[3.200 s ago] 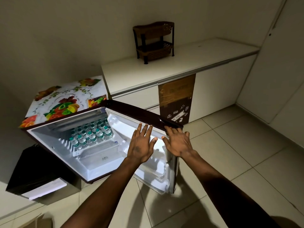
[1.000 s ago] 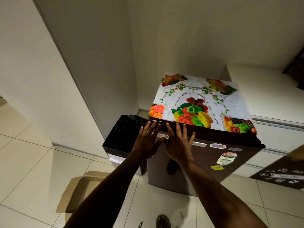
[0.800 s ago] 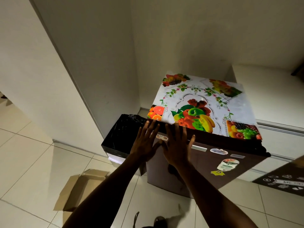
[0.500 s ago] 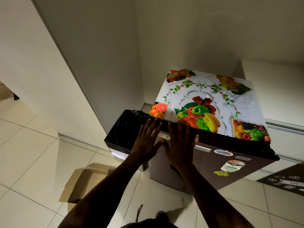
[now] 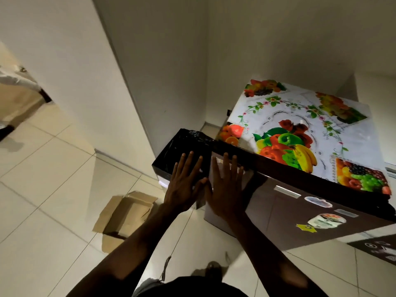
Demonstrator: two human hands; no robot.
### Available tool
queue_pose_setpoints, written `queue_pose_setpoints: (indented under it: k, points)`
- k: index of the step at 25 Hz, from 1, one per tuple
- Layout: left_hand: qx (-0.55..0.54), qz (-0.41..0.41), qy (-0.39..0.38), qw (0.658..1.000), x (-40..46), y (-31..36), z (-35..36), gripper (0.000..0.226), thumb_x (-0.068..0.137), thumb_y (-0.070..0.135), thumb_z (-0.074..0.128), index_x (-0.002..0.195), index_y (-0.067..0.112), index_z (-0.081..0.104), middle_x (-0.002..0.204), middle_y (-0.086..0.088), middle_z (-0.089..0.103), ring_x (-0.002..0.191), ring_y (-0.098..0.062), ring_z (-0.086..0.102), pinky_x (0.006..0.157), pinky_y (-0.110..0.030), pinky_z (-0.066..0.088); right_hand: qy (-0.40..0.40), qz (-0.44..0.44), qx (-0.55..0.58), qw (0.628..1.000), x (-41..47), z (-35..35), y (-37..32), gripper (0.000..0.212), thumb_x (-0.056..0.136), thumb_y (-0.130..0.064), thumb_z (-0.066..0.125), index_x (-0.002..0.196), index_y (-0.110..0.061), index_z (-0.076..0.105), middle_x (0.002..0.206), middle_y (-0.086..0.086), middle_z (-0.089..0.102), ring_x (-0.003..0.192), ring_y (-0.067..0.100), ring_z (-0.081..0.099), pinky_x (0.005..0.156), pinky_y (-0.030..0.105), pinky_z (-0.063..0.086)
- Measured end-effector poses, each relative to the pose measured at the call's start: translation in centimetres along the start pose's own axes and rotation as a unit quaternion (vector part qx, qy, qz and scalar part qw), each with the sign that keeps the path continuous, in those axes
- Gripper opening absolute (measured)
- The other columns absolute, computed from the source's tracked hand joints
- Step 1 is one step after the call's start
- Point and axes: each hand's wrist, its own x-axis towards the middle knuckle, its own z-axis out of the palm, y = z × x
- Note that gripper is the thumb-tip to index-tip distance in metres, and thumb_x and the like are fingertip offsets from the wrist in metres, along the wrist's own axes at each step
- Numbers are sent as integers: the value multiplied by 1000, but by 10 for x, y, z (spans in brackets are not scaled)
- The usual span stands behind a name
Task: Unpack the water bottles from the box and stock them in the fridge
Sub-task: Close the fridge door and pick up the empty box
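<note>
The small dark-brown fridge (image 5: 300,213) stands with its door closed, stickers on the front and a fruit-print cover (image 5: 300,133) on top. My right hand (image 5: 225,189) lies flat, fingers spread, against the door's upper left corner. My left hand (image 5: 184,185) is spread beside it, in front of the fridge's left edge and the bin; whether it touches anything is unclear. An open cardboard box (image 5: 126,215) lies on the floor to the left, looking empty. No water bottles are visible.
A bin lined with a black bag (image 5: 184,142) stands between the fridge and the white wall (image 5: 85,61). Pale floor tiles (image 5: 42,189) spread to the left. A dark mat (image 5: 379,249) lies at the lower right. My foot (image 5: 214,269) shows below.
The fridge door, open with bottles inside 3.2 s ago, is now closed. Over the last second both hands stay spread at the door's left edge while the view shifts left.
</note>
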Motion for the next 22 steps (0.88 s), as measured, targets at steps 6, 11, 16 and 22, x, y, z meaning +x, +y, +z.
queue_pose_setpoints:
  k: [6, 11, 16, 22]
  points:
    - [18, -156, 4, 988, -104, -109, -33, 69, 98, 67, 11, 158, 35, 0, 167, 1, -7, 152, -20, -19, 124, -49, 2, -127, -124, 15, 984, -16, 57, -107, 77, 98, -66, 30, 160, -21, 20, 167, 15, 9, 154, 36, 0, 121, 60, 11]
    - [29, -252, -10, 967, -200, -217, -68, 67, 101, 64, 12, 159, 32, 7, 167, -2, 6, 153, -23, -13, 124, -50, 9, -243, -191, 0, 951, -47, 106, -218, 79, 97, -66, 26, 160, -21, 14, 168, 14, 2, 154, 31, -12, 121, 61, 6]
    - [-1, -295, 9, 955, -267, -294, -99, 57, 105, 54, 24, 148, 55, -12, 160, 4, 11, 153, -30, 0, 123, -46, 11, -299, -203, 7, 932, -71, 147, -306, 80, 96, -67, 25, 160, -20, 15, 168, 14, 3, 154, 31, -11, 122, 57, -1]
    - [-4, -345, -35, 938, -304, -373, -101, 75, 98, 67, 9, 158, 24, 20, 163, -9, 22, 154, -31, -1, 123, -48, 16, -356, -182, -7, 917, -76, 191, -372, 84, 92, -69, 25, 160, -22, 11, 168, 13, 1, 153, 31, -15, 122, 57, 1]
